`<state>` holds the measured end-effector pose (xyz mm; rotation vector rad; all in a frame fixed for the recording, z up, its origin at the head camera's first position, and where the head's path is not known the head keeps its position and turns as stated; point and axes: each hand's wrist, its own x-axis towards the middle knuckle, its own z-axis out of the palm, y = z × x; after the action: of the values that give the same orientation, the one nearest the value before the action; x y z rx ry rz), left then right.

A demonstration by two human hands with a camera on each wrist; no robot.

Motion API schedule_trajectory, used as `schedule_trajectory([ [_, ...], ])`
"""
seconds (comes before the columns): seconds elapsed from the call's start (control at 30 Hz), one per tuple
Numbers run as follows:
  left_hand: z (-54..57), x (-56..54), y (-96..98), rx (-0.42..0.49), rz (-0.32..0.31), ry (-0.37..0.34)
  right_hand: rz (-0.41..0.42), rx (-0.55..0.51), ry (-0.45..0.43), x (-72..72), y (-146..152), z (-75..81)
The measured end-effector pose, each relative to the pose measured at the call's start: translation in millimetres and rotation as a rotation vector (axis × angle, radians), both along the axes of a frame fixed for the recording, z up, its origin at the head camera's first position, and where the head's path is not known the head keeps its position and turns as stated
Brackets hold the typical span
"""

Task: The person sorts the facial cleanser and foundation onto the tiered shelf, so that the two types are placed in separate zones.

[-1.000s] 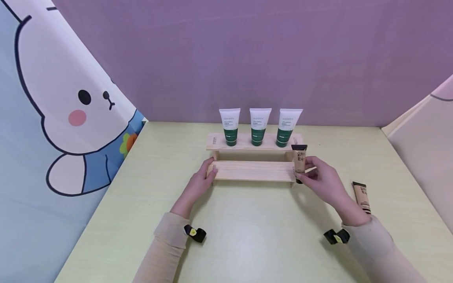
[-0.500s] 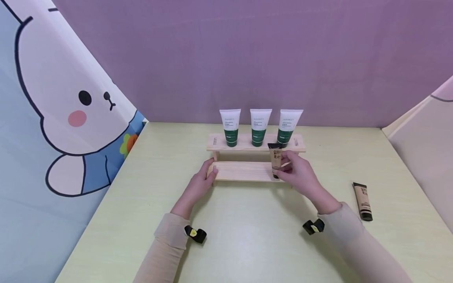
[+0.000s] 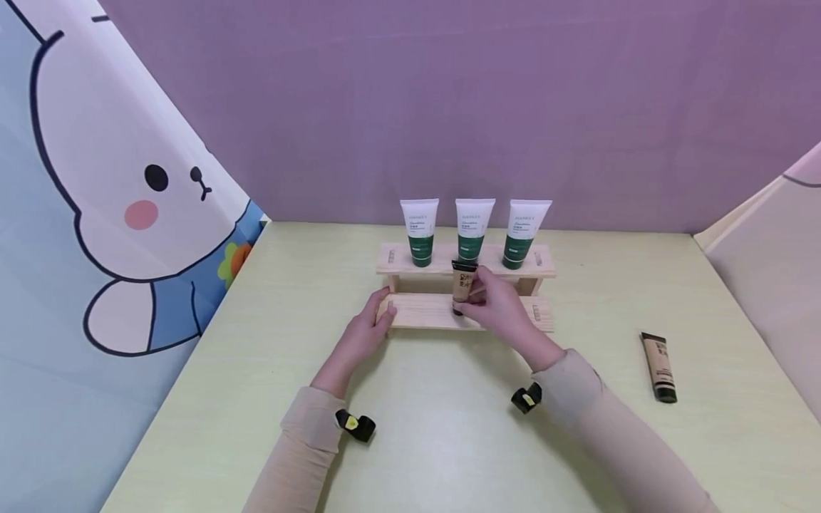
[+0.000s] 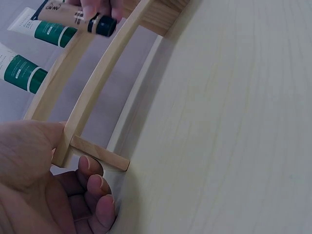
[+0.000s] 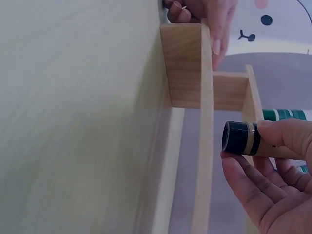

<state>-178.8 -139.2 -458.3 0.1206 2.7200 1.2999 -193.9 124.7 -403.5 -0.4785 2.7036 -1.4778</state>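
Note:
My right hand (image 3: 503,308) pinches a tan tube with a black cap (image 3: 462,285), held upright with the cap down over the lower step of a two-step wooden rack (image 3: 417,311). In the right wrist view the black cap (image 5: 236,138) shows beside the lower board, between thumb and fingers. At the rack's left end my left hand (image 3: 362,333) grips the lower board, thumb on top and fingers curled below, as the left wrist view shows. Three white and green tubes stand on the upper step: left (image 3: 420,231), middle (image 3: 473,228) and right (image 3: 526,231).
A second tan tube (image 3: 659,367) lies on the pale table (image 3: 410,442) to the right. A purple cloth (image 3: 481,107) rises behind the rack, and a cloth with a cartoon rabbit (image 3: 96,285) hangs at the left.
My right hand has carried the tan tube leftward, from the rack's right end to around the middle of the lower step. The left hand stays on the rack's left end.

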Motion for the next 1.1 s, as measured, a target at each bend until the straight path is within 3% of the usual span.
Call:
schedule_trajectory([
  [0.63, 2.4, 2.0, 1.5, 0.002, 0.009, -0.01, 0.059, 0.024, 0.013, -3.0, -15.7, -8.1],
  [0.77, 1.7, 2.0, 1.6, 0.006, 0.007, -0.016, 0.054, 0.037, 0.012, 1.1, -9.2, -6.3],
  [1.1, 3.0, 1.5, 0.6, 0.009, 0.004, -0.015, -0.003, 0.086, 0.11, 22.8, 32.8, 0.9],
])
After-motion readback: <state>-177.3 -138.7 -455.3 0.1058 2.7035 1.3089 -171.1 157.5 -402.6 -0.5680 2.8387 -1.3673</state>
